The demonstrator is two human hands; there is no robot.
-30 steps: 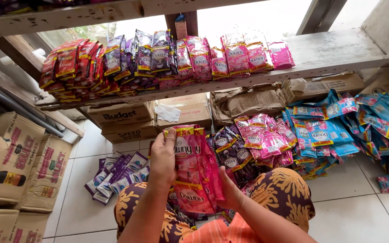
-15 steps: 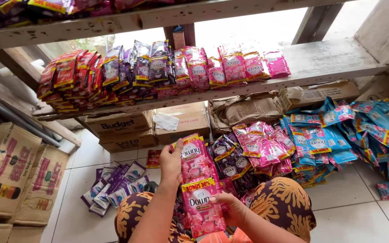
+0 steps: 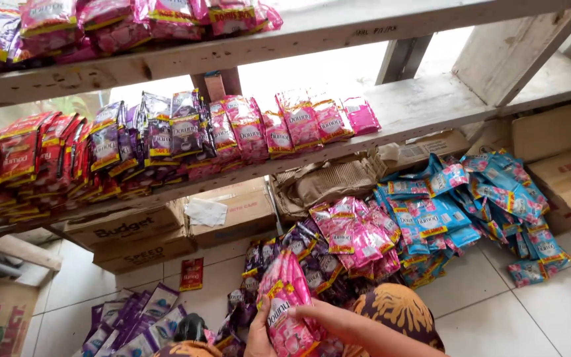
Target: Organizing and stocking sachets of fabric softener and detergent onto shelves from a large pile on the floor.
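Both hands clasp one pink sachet bundle [image 3: 287, 301] — right hand [image 3: 328, 320] on its side, left hand [image 3: 259, 337] beneath; long axis upright, well below the shelf [image 3: 424, 106].

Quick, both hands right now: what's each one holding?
Left hand: closed on the pink sachets, gripping them from the left.
Right hand: closed on the same pink sachets from the right.

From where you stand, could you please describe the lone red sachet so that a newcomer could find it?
Start at the cardboard boxes under the lower shelf. On the floor tiles just before them lies the red sachet, flat and alone. The sachets nearest it are purple and lie in piles.
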